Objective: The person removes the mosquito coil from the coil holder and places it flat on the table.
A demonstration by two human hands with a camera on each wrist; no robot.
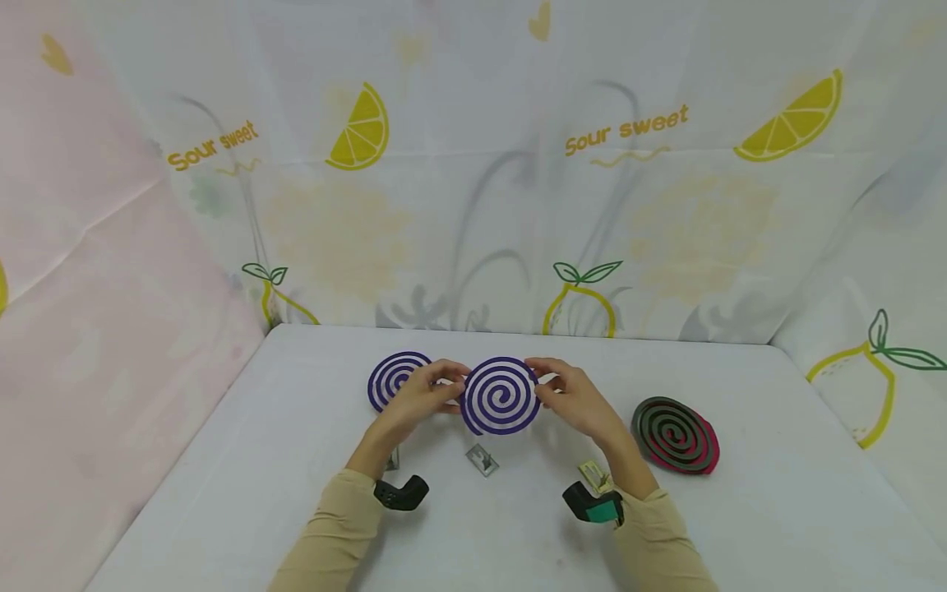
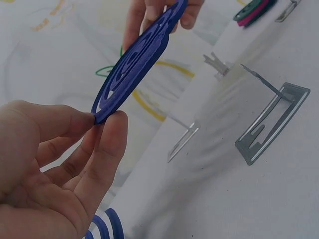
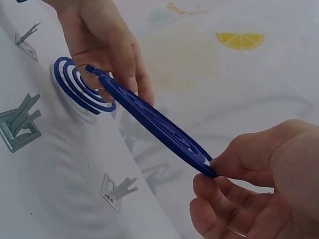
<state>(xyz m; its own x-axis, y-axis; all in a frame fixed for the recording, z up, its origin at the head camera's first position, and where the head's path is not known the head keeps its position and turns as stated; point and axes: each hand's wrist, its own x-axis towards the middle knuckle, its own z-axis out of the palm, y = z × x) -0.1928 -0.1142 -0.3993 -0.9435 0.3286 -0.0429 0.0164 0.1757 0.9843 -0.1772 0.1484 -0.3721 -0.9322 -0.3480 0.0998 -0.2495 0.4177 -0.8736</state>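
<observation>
A blue mosquito coil (image 1: 501,395) is held up above the white table, its flat spiral facing the head camera. My left hand (image 1: 422,396) pinches its left edge between thumb and fingers. On the opposite edge, my right hand (image 1: 580,403) pinches it the same way. In the left wrist view the coil (image 2: 142,67) appears nearly edge-on, tilted between both hands. Another blue coil (image 1: 376,385) lies behind my left hand, partly covered by it. Below the raised coil, a small metal coil stand (image 1: 482,460) sits on the table with its prong bent up.
A gold-toned stand (image 1: 592,475) lies beside my right wrist, and another stand (image 1: 393,460) is mostly hidden by my left wrist. To the right rests a stack of dark green and pink coils (image 1: 673,436). Lemon-printed cloth (image 1: 473,205) hangs behind the table.
</observation>
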